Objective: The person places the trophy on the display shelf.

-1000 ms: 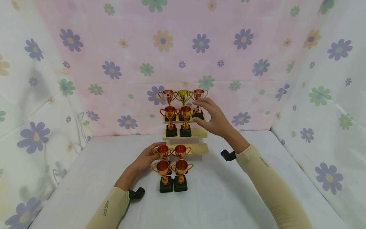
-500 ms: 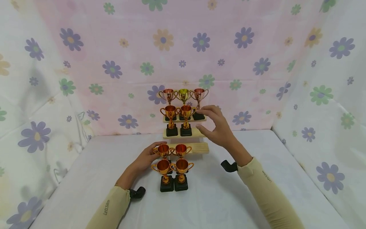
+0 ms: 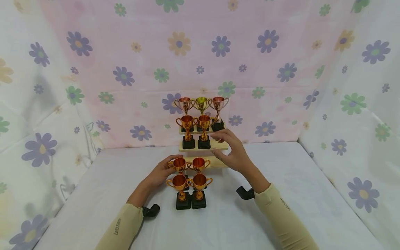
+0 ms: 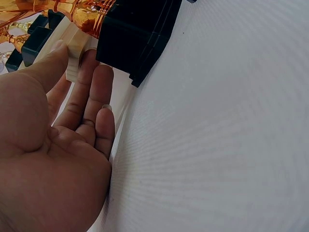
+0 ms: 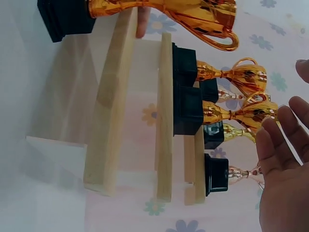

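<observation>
A three-tier wooden stand carries small trophy cups with black bases. My left hand (image 3: 158,172) grips the left end of its bottom shelf (image 4: 77,41), thumb above and fingers beneath. Level with the right end of the middle shelf (image 5: 164,145), my right hand (image 3: 232,152) holds nothing, its fingers slightly bent and apart from the thumb. Nearest to it are the right-hand orange-gold trophy (image 3: 204,122) on the middle shelf and the right pink trophy (image 3: 218,103) on top. Another orange-gold trophy (image 3: 187,122) stands on the middle shelf's left.
A second pink trophy (image 3: 184,103) and a yellow-gold trophy (image 3: 201,102) share the top shelf. Several orange-gold trophies stand close together on the white table (image 3: 237,222) before the stand, including a front-row trophy (image 3: 199,182). Flowered cloth (image 3: 200,41) encloses the table's back and sides.
My right hand has come down from beside the top shelf's right pink trophy to the right end of the middle shelf. The left hand and the trophies have stayed put.
</observation>
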{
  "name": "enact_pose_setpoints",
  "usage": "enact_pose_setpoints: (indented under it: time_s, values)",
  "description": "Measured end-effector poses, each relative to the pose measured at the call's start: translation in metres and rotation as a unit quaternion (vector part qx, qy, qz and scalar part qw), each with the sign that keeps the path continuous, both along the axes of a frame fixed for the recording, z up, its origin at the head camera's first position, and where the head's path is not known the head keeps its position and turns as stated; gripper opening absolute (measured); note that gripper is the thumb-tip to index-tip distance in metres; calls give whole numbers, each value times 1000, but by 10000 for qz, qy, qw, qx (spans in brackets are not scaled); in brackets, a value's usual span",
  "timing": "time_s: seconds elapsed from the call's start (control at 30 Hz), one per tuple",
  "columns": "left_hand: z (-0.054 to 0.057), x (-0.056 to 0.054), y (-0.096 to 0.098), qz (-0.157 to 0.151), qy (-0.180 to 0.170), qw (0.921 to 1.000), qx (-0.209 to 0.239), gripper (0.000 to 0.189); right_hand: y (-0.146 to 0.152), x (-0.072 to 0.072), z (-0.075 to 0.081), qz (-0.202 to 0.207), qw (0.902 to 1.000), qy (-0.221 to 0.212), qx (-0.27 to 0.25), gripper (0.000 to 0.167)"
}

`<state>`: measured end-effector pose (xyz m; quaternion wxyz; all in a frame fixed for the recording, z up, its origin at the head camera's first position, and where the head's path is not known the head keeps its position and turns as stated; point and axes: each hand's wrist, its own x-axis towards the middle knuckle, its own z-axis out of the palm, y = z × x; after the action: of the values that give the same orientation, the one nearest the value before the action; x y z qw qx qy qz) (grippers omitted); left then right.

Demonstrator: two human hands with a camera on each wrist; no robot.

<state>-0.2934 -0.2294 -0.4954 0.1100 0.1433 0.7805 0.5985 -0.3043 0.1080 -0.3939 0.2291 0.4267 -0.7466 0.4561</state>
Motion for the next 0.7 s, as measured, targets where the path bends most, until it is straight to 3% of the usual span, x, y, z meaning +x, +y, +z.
enact_pose_setpoints:
  time_s: [0.37, 0.7]
  values:
    - [-2, -1, 0, -12, 40, 10000, 27, 53, -12, 6, -12, 480, 9968, -480, 423, 49]
    - [-1, 1, -1, 9, 52, 10000, -44, 52, -24, 9, -22, 868, 9916, -627, 722, 52]
